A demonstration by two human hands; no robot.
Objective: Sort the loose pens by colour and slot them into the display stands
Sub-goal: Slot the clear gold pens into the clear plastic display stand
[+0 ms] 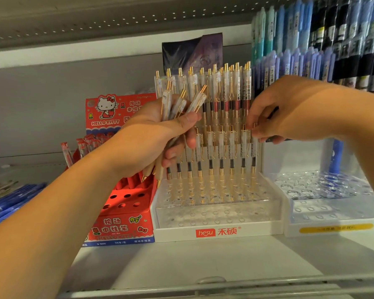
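Observation:
My left hand (pixel 158 137) grips a bunch of several white pens with gold clips (pixel 181 104), tips pointing down, in front of the clear tiered stand (pixel 216 214) marked hesu. Rows of the same white and gold pens (pixel 222 93) stand upright in that stand. My right hand (pixel 289 111) reaches in from the right and pinches the top of the rightmost pen (pixel 254 145) in the front occupied row. The lowest rows of holes in the stand hold nothing.
A red Hello Kitty stand (pixel 121 214) with red pens sits left of the clear stand. Loose blue pens (pixel 7 203) lie at the far left. Another clear stand (pixel 324 190) with one blue pen is on the right. Blue and dark pens (pixel 317 39) hang at top right.

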